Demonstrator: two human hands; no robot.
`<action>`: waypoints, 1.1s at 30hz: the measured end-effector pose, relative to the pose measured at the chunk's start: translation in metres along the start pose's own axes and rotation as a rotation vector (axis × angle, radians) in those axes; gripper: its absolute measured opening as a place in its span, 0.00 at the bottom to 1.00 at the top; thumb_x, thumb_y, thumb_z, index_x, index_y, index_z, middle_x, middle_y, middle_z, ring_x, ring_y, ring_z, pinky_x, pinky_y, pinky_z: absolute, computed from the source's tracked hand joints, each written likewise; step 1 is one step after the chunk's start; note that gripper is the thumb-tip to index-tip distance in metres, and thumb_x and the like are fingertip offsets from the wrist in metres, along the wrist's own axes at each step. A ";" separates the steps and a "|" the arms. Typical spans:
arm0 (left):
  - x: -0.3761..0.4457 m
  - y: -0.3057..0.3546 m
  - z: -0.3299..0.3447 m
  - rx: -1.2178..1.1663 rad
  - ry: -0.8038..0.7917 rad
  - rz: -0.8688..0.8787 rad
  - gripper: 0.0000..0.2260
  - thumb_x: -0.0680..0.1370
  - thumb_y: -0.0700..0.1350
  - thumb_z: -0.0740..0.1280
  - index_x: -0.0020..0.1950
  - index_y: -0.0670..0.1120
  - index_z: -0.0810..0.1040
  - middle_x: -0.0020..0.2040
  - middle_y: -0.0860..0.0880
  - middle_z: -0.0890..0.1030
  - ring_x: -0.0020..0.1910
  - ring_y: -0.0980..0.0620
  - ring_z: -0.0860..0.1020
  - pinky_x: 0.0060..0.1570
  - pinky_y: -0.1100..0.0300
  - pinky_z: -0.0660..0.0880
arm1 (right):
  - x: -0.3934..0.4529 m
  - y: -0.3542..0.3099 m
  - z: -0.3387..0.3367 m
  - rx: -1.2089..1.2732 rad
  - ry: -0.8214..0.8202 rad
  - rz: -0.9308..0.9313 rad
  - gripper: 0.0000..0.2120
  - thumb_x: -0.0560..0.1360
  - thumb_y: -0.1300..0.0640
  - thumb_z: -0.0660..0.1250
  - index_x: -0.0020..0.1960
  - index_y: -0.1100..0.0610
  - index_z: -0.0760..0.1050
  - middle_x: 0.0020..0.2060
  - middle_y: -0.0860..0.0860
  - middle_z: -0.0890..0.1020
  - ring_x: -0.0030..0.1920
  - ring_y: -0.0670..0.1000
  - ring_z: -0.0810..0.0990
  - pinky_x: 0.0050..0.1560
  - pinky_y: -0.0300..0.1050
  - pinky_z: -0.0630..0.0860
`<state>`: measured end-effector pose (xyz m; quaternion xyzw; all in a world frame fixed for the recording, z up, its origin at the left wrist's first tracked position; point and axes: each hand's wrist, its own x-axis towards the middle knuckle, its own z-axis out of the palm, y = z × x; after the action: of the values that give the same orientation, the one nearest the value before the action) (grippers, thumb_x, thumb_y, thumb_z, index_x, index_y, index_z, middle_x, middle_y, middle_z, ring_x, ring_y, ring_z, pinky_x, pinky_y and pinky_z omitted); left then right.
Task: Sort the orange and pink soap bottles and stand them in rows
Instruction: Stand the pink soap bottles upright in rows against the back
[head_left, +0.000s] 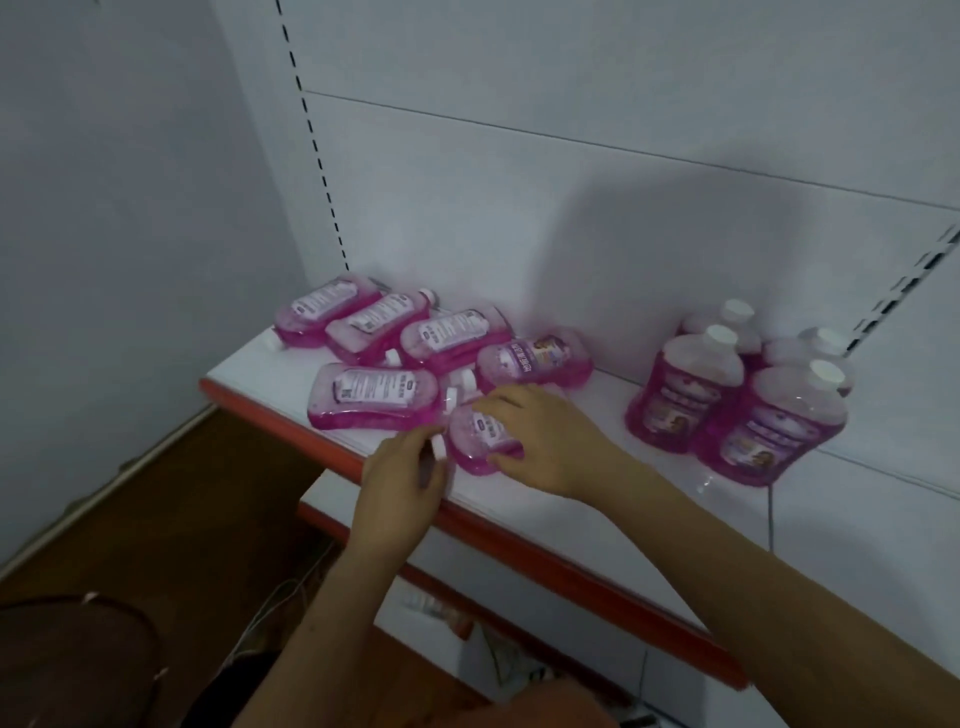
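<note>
Several pink soap bottles lie flat on the white shelf (571, 499), among them one with a white label (374, 397) near the front edge and one (535, 358) behind my hands. Several more pink bottles (685, 395) stand upright in a group at the right. My right hand (545, 441) grips a lying pink bottle (475, 441) over its body. My left hand (405, 488) pinches that bottle's white cap (439, 447) at the shelf's front edge. No orange bottles are visible.
The shelf has a red front strip (545, 561) and a white back panel with slotted uprights (317, 156). A lower shelf (467, 623) sits beneath. A dark round object (78, 649) stands on the brown floor at lower left.
</note>
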<state>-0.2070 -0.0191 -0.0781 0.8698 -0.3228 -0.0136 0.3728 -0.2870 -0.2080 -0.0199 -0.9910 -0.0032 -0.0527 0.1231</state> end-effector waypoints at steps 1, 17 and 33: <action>0.000 0.000 -0.004 -0.044 -0.029 -0.007 0.14 0.79 0.48 0.67 0.64 0.54 0.75 0.50 0.58 0.77 0.50 0.55 0.76 0.52 0.54 0.76 | 0.000 -0.002 0.007 -0.049 0.011 -0.023 0.29 0.70 0.45 0.70 0.69 0.53 0.72 0.64 0.52 0.76 0.60 0.56 0.75 0.59 0.56 0.75; 0.033 0.050 0.029 -0.495 -0.314 -0.043 0.24 0.79 0.47 0.68 0.73 0.49 0.67 0.64 0.54 0.75 0.59 0.59 0.76 0.54 0.66 0.74 | -0.018 0.025 -0.044 0.109 0.377 0.362 0.26 0.68 0.47 0.72 0.65 0.53 0.75 0.59 0.51 0.80 0.58 0.54 0.78 0.55 0.49 0.77; 0.084 0.098 0.119 -0.599 -0.064 0.004 0.30 0.72 0.62 0.70 0.69 0.51 0.70 0.60 0.53 0.81 0.58 0.55 0.79 0.58 0.52 0.77 | 0.002 0.075 -0.105 0.159 0.256 0.257 0.22 0.71 0.54 0.73 0.62 0.55 0.73 0.51 0.50 0.80 0.50 0.49 0.76 0.50 0.41 0.70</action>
<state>-0.2259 -0.1941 -0.0814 0.7196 -0.3178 -0.1351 0.6025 -0.2950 -0.3060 0.0633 -0.9556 0.1349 -0.1616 0.2061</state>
